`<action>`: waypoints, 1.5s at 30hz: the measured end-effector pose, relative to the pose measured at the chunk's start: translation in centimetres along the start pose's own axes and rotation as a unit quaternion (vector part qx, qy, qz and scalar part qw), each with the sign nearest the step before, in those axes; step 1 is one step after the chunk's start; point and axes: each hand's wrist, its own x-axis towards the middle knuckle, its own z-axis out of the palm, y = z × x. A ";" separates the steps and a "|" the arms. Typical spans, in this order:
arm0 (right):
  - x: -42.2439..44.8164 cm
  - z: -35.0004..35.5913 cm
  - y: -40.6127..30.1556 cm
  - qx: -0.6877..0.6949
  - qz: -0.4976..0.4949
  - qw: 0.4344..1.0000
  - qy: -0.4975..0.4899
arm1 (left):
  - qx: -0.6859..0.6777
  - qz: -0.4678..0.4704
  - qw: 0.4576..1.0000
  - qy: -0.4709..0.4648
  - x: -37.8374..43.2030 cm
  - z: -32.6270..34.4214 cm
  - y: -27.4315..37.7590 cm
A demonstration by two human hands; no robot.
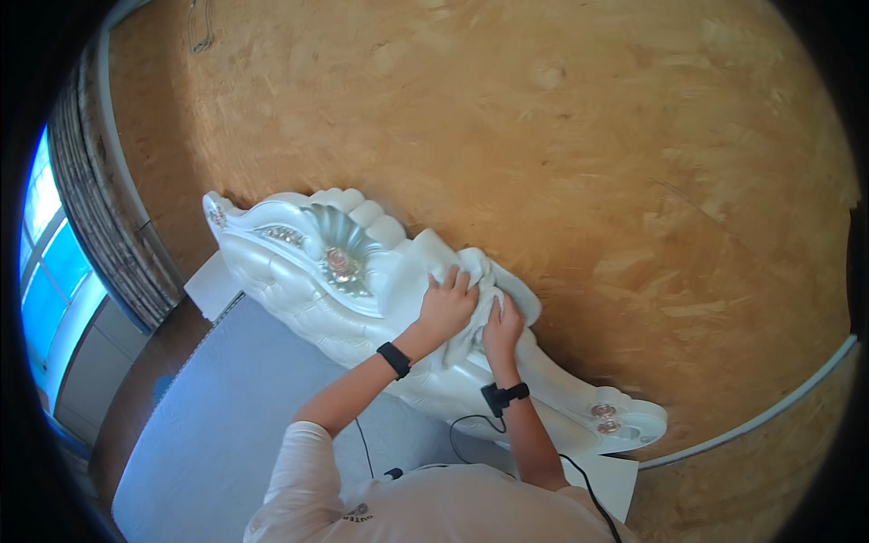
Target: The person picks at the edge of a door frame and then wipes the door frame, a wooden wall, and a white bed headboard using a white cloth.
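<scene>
Before me lies a white bed headboard with a tufted padded front and a carved, scalloped crest. My left hand presses on its upper middle, fingers slightly spread at the edge of a bunched white cloth. What lies under that palm is hidden. Just to the right, my right hand has the cloth gathered between thumb and fingers. A smooth white sheet covers part of the crest beside my left hand. Left of that shows a pinkish carved rose beneath a silvery shell ornament.
A pale mattress adjoins the headboard's front. Behind the headboard rises a tan wooden wall. Far left are a window and a gathered curtain. A black cable runs by my right arm. Both wrists wear black bands.
</scene>
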 end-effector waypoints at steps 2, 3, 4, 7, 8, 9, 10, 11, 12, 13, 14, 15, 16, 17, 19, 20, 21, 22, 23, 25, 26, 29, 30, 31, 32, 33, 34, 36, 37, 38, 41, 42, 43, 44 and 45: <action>2.1 -1.6 1.2 0.217 0.122 0.967 -0.050 | -0.056 -0.059 0.980 -0.179 2.1 -1.2 1.4; 3.1 -2.4 0.5 0.215 0.112 0.969 -0.044 | -0.057 -0.055 0.982 -0.169 3.0 -2.1 1.5; 3.8 -3.6 -0.9 0.385 0.182 0.905 0.001 | -0.067 -0.016 0.989 -0.129 3.9 -3.2 1.4; 6.4 -8.8 -4.7 0.559 0.183 0.803 0.098 | -0.093 0.050 0.992 -0.071 7.6 -7.2 2.2; 7.4 -11.0 -6.8 0.548 0.153 0.811 0.140 | -0.095 0.065 0.993 -0.014 9.3 -9.0 2.6; 7.8 -13.9 -10.0 0.450 0.073 0.873 0.174 | -0.100 0.077 0.991 0.042 11.0 -10.3 3.0; 8.4 -16.1 -13.0 0.352 -0.008 0.914 0.202 | -0.048 0.113 0.984 0.130 13.0 -12.1 2.9; 9.5 -17.9 -13.6 0.247 -0.118 0.927 0.255 | -0.006 0.149 0.964 0.221 15.5 -13.5 3.3; 10.6 -19.6 -13.9 0.135 -0.224 0.917 0.301 | -0.004 0.170 0.945 0.281 18.0 -15.0 3.8; 11.9 -21.0 -14.8 0.127 -0.227 0.916 0.306 | -0.001 0.190 0.921 0.340 20.2 -16.2 4.2; 13.2 -22.2 -15.5 0.003 -0.367 0.873 0.322 | -0.011 0.193 0.919 0.344 22.4 -16.5 4.3; 14.3 -22.9 -16.0 -0.117 -0.490 0.800 0.326 | -0.020 0.184 0.905 0.383 24.2 -16.9 4.3; 15.2 -22.9 -16.0 -0.179 -0.490 0.809 0.271 | -0.025 0.175 0.891 0.419 25.4 -17.1 4.3; 16.0 -23.0 -15.9 -0.240 -0.485 0.813 0.214 | -0.026 0.182 0.890 0.418 26.0 -16.5 4.3; 17.3 -23.1 -13.7 -0.299 -0.448 0.830 0.146 | 0.022 0.088 0.945 0.316 27.1 -13.5 3.8; 18.2 -23.0 -11.8 -0.312 -0.404 0.856 0.082 | 0.068 0.069 0.961 0.261 27.2 -10.7 2.4; 19.1 -23.6 -10.1 -0.327 -0.356 0.875 0.018 | 0.067 0.073 0.959 0.267 27.0 -9.7 2.0; 19.0 -25.1 -8.5 -0.390 -0.310 0.866 -0.039 | 0.050 0.070 0.961 0.262 26.4 -9.3 1.7; 18.5 -26.2 -7.7 -0.386 -0.311 0.868 -0.032 | 0.036 0.067 0.964 0.253 25.9 -8.9 1.5; 18.0 -28.8 -7.5 -0.407 -0.259 0.871 -0.090 | 0.017 0.058 0.974 0.220 26.7 -9.1 2.0; 18.5 -30.2 -8.4 -0.414 -0.259 0.868 -0.089 | -0.021 0.032 0.975 0.218 27.4 -10.1 2.2; 21.2 -31.8 -11.6 -0.358 -0.151 0.907 -0.164 | 0.018 -0.035 0.963 0.268 31.1 -12.1 0.4; 22.7 -32.1 -12.3 -0.326 -0.148 0.923 -0.137 | 0.071 -0.082 0.958 0.267 32.3 -12.9 -0.3; 24.4 -32.4 -13.0 -0.297 -0.147 0.937 -0.110 | 0.121 -0.130 0.947 0.267 33.0 -13.7 -0.5; 26.4 -32.3 -13.3 -0.323 -0.187 0.926 -0.049 | 0.103 -0.113 0.956 0.250 33.5 -13.7 -0.1; 28.1 -31.8 -13.5 -0.345 -0.227 0.911 0.010 | 0.104 -0.113 0.957 0.248 33.4 -12.9 0.7; 29.2 -31.5 -13.9 -0.399 -0.346 0.844 0.096 | 0.050 -0.069 0.955 0.284 33.2 -11.7 2.4; 29.0 -30.2 -13.8 -0.452 -0.343 0.813 0.131 | -0.001 -0.009 0.945 0.327 32.3 -9.6 5.7; 28.6 -29.3 -13.6 -0.496 -0.340 0.782 0.163 | -0.001 -0.006 0.946 0.325 31.7 -8.4 5.9; 28.0 -28.6 -12.6 -0.491 -0.318 0.800 0.133 | 0.009 0.034 0.939 0.341 31.2 -6.9 5.9; 24.0 -28.3 -9.6 -0.487 -0.303 0.819 0.020 | 0.009 0.158 0.909 0.385 28.4 -3.3 5.3; 23.0 -28.8 -8.8 -0.426 -0.264 0.864 -0.053 | 0.018 0.239 0.878 0.415 27.6 -3.6 4.3; 22.5 -29.3 -7.7 -0.354 -0.225 0.899 -0.129 | 0.029 0.245 0.877 0.412 26.5 -4.2 2.9; 22.5 -31.0 -7.1 -0.404 -0.242 0.874 -0.117 | 0.035 0.295 0.867 0.401 25.4 -4.8 1.8; 22.7 -32.2 -7.5 -0.401 -0.247 0.874 -0.116 | 0.044 0.341 0.855 0.389 24.9 -5.4 0.6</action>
